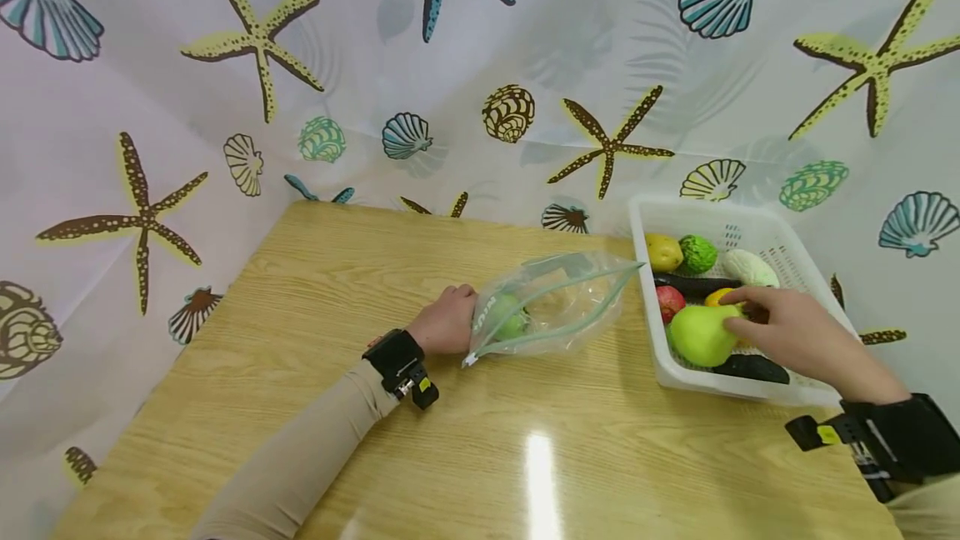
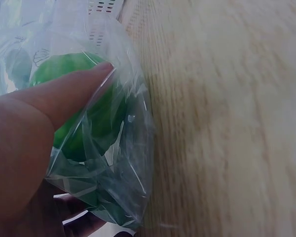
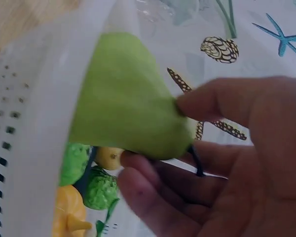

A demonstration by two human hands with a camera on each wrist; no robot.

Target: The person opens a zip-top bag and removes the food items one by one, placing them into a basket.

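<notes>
My left hand (image 1: 444, 322) grips the closed end of a clear zip bag (image 1: 573, 294) that lies on its side, its mouth gaping toward the basket. Inside the bag, close to that hand, sits a round green fruit or vegetable (image 1: 512, 317). In the left wrist view the thumb (image 2: 84, 86) lies along the plastic over this green thing (image 2: 96, 123), with other fingers underneath. My right hand (image 1: 795, 327) pinches a yellow-green pear (image 1: 701, 336) by its narrow, stemmed end. The right wrist view shows the pear (image 3: 128, 98) between thumb and fingers, just inside the basket wall.
A white perforated basket (image 1: 651, 332) stands at the table's right. In it lie a yellow fruit (image 1: 663, 253), a bumpy green one (image 1: 697, 254), a pale one (image 1: 750, 268), a red one (image 1: 670, 303) and dark long vegetables (image 1: 750, 368). A shell-patterned cloth (image 1: 465, 65) hangs behind the wooden table (image 1: 345, 273).
</notes>
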